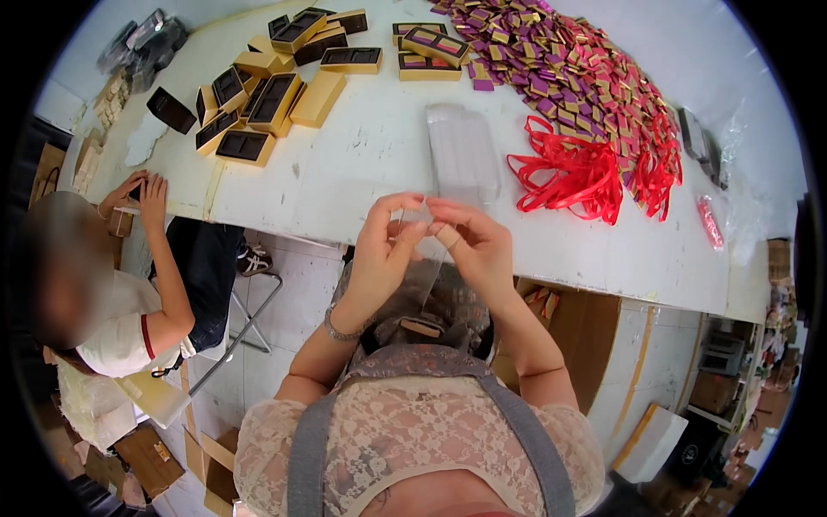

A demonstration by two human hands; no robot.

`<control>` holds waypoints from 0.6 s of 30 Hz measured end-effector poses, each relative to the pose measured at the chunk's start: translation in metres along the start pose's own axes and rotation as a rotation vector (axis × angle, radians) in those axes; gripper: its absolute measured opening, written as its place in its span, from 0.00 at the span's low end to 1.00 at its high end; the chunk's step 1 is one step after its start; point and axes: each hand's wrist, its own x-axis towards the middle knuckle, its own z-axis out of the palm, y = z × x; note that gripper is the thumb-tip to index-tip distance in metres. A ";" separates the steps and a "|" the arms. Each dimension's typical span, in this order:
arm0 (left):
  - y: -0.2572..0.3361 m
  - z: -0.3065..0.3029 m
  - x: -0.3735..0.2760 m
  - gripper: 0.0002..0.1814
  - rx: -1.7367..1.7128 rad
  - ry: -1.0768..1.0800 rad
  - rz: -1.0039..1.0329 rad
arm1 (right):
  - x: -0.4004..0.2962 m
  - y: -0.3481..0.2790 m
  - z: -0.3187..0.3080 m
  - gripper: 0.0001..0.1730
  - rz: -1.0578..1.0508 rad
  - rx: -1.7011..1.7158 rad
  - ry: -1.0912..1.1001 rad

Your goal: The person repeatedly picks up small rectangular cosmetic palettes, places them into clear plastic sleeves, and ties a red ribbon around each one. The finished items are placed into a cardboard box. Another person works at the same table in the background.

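Observation:
Just over the table's front edge, my left hand (386, 242) and my right hand (477, 249) pinch a thin clear plastic piece (429, 281) between the fingertips. It hangs down over my lap and is hard to make out, perhaps a flat sleeve. Beyond my fingers lies a pile of flat clear plastic pieces (462, 152). Right of that pile is a heap of red ribbon loops (575, 171). Farther back, three gold boxes hold small wrapped squares in black trays; the topmost box (434, 45) rests tilted on the others.
Many gold boxes with black inserts (271, 103) crowd the table's left. Small purple, red and gold wrapped squares (568, 77) form a large heap at right. A seated co-worker's hands (152, 194) touch a small black object at the left edge. An open carton (575, 336) stands under the table.

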 end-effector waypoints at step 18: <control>0.000 -0.124 0.103 0.29 -1.280 0.237 0.221 | 0.242 -0.004 -0.059 0.35 -0.643 -1.008 -0.095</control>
